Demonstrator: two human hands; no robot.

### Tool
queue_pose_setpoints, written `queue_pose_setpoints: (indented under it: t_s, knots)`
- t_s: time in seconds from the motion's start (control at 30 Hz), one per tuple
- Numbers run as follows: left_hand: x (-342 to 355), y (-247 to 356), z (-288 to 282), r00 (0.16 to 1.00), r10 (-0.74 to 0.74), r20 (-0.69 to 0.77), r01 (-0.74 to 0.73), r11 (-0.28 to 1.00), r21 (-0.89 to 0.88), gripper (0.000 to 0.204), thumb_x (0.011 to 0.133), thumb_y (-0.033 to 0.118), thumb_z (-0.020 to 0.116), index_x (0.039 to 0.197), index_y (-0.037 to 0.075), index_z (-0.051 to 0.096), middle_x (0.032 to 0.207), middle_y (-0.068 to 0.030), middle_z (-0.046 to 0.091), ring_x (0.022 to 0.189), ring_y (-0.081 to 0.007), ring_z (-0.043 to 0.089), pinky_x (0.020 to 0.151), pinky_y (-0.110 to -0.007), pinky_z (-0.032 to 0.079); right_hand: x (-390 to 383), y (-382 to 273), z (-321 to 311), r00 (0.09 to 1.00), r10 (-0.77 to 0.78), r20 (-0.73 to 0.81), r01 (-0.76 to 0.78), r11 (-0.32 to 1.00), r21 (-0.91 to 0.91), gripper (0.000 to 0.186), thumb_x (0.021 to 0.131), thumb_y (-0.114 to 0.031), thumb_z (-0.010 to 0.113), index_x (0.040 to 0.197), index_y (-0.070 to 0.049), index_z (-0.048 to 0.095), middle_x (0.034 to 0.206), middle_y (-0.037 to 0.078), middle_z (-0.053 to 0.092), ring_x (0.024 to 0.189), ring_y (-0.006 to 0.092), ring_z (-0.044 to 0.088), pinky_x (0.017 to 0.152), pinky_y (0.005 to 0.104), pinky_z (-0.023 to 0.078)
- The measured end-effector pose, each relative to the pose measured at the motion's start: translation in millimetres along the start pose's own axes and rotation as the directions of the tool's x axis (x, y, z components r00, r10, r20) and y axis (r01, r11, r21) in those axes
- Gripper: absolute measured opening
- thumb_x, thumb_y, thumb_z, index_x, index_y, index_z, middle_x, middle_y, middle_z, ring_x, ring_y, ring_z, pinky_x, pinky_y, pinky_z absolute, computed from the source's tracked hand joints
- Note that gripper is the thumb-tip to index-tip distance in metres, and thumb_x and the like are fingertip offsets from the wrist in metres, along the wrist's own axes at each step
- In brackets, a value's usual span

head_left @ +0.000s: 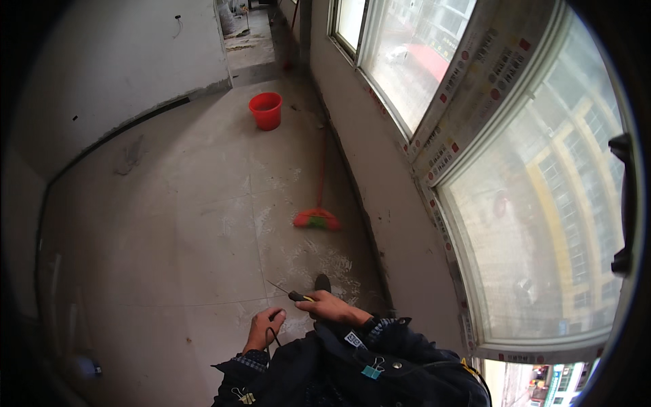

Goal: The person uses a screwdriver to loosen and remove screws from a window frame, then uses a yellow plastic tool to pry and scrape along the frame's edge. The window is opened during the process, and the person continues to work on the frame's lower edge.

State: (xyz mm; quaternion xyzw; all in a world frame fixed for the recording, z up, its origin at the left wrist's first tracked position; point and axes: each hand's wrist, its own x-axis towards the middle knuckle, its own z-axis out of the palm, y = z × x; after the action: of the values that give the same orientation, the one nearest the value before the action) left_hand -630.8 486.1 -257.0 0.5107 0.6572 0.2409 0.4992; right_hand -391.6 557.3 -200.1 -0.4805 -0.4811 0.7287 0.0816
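My right hand (pixel 327 307) is closed around the black-and-yellow handle of a screwdriver (pixel 296 296), whose thin shaft points up and to the left. To its left, my left hand (pixel 262 330) is held low with curled fingers. A small dark spot shows at its fingertips, but what it is cannot be made out. A black cable (pixel 272 334) loops beside the left wrist. Beyond the hands, a broom (pixel 317 219) with a red and green head lies on the tiled floor, its red handle running away from me.
A red bucket (pixel 265 112) stands farther off on the dusty floor (pixel 196 237), which has whitish smears. Large windows (pixel 529 210) with taped frames line the right wall. A doorway (pixel 247 41) opens at the far end. My dark shoe (pixel 323 282) shows just past my right hand.
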Motion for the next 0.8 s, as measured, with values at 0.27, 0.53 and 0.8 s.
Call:
queue_pose_setpoints:
  t_s: [0.27,0.53,0.8]
  knots:
    - [99.9,46.9,-71.1,0.979,-0.1,-0.176,0.103,0.995,0.008,0.035,0.096,0.027,0.067,0.11,-0.004,0.073,0.092,-0.0151,0.077,0.086,-0.0221,0.074,0.079,-0.034,0.057,98.2,-92.0,-83.2,0.998,-0.059,0.006,0.059,0.992,-0.111,0.047,0.096,-0.047,0.066,0.089,-0.001,0.065,0.068,0.005,0.058,0.062,0.0153,0.056,0.058,0.0332,0.046]
    - [192.4,88.1,-103.4,0.979,-0.113,-0.169,0.104,0.993,-0.064,0.034,0.098,0.023,0.066,0.113,-0.007,0.071,0.092,-0.0155,0.076,0.084,-0.0215,0.074,0.078,-0.033,0.058,183.1,-141.7,-134.6,0.997,-0.06,0.047,0.064,0.993,-0.099,0.053,0.093,-0.051,0.067,0.086,0.002,0.068,0.07,0.008,0.061,0.065,0.0195,0.059,0.058,0.0376,0.045]
    - [343.4,81.7,-189.7,0.985,-0.009,-0.174,0.002,0.999,-0.037,0.038,0.096,0.03,0.068,0.108,-0.006,0.073,0.088,-0.0156,0.076,0.08,-0.0218,0.072,0.076,-0.034,0.056,286.0,-236.3,-177.3,0.998,-0.04,-0.053,0.033,0.992,-0.124,0.056,0.097,-0.053,0.063,0.089,0.003,0.066,0.071,0.009,0.062,0.067,0.0202,0.061,0.061,0.0374,0.048]
